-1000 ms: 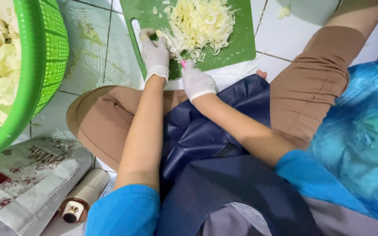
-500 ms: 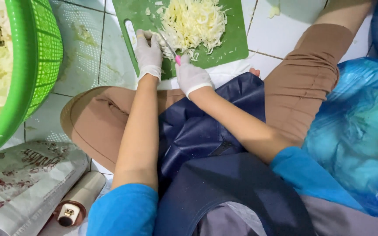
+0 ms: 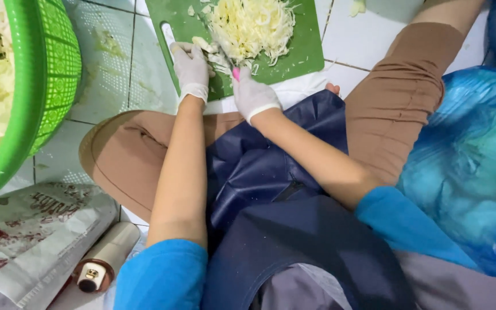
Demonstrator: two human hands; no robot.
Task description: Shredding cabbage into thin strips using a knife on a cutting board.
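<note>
Both gloved hands have slid down the green cutting board point(image 3: 294, 51), left hand point(image 3: 190, 66) fingers pressing cabbage point(image 3: 208, 49), right hand point(image 3: 252, 95) clenched around a pink-handled knife point(image 3: 235, 72).

I see a white tiled floor point(image 3: 368, 43), wet, with dark grout lines. Blue plastic sheeting point(image 3: 466, 166) lies right; a printed sack point(image 3: 35, 229) lies lower left. Lighting even.

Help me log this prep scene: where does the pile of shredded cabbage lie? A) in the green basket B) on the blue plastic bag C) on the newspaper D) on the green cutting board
D: the shredded cabbage lies heaped on the green cutting board, just beyond the two gloved hands.
</note>
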